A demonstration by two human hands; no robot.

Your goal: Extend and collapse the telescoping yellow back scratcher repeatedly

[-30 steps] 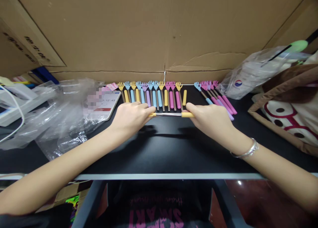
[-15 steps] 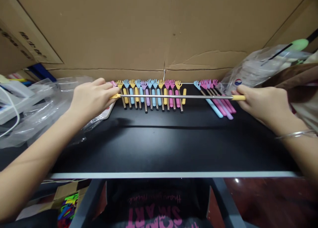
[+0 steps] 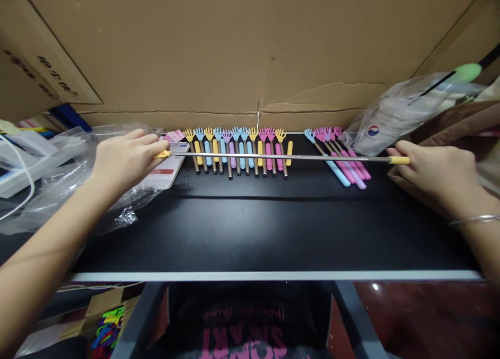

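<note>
A telescopic back scratcher (image 3: 281,156) with a thin metal rod is stretched out level above the black table (image 3: 242,228). My left hand (image 3: 123,156) is closed on its yellow claw end, and most of the claw is hidden by the fingers. At the other end, my right hand (image 3: 439,174) grips the yellow handle. Behind the rod lies a row of back scratchers (image 3: 236,148) in yellow, blue, purple and pink, with metal rods and separate-looking coloured handles side by side. Further right, several assembled back scratchers (image 3: 344,163), blue, pink and purple, lie slanted together.
A cardboard wall (image 3: 175,46) closes the back. Clear plastic bags (image 3: 101,192) and a white printed card (image 3: 166,174) lie left. A bagged plastic cup (image 3: 390,124) stands right beside brown cloth (image 3: 449,127). Below, a box holds colourful pieces (image 3: 109,327).
My hands have moved further apart, left hand leftward and right hand rightward. The metal rod between them is now longer, and more of the white card shows.
</note>
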